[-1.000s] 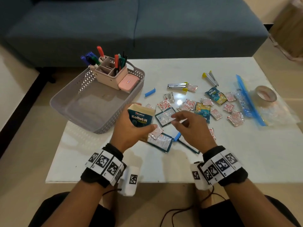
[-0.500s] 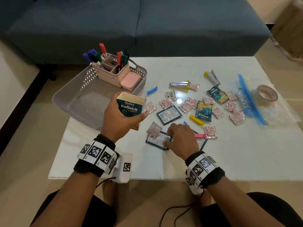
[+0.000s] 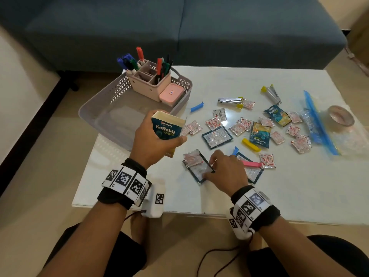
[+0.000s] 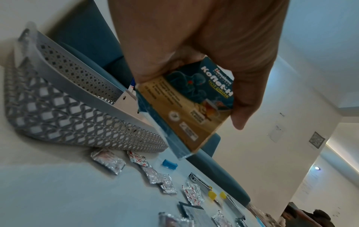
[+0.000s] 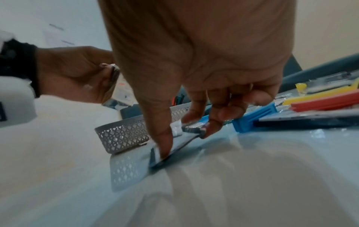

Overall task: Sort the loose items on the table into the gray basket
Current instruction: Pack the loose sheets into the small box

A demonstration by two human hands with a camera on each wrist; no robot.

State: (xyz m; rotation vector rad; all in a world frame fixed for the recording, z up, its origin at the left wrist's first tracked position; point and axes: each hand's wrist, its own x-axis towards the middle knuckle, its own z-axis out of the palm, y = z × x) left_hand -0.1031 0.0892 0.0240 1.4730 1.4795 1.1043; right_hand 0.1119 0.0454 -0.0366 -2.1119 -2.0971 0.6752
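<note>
My left hand [image 3: 157, 137] grips a teal and tan Koflet-H box [image 3: 166, 127] upright, just above the table beside the near right wall of the gray basket [image 3: 95, 100]. The left wrist view shows that box [image 4: 190, 110] held next to the basket's lattice wall [image 4: 68, 116]. My right hand [image 3: 211, 166] pinches a dark-edged clear sachet [image 3: 196, 169] lying on the white table [image 3: 299, 186]. In the right wrist view the thumb presses on the sachet [image 5: 174, 152] while the fingertips [image 5: 209, 127] lift its far edge. A small foil packet [image 3: 191, 157] lies on it.
A pink organiser with markers [image 3: 148, 80] and a pink case [image 3: 171, 93] stand in the basket's far corner. Several foil packets, clips [image 3: 251, 144], staplers [image 3: 229, 100], Koflet sachets [image 3: 259, 134] and a zip bag with a tape roll [image 3: 341, 115] cover the table's right half. A blue sofa [image 3: 179, 27] stands behind.
My left hand carried the box left, nearer the basket. My right hand dropped from mid-air onto the dark-edged sachet and took hold of its edge.
</note>
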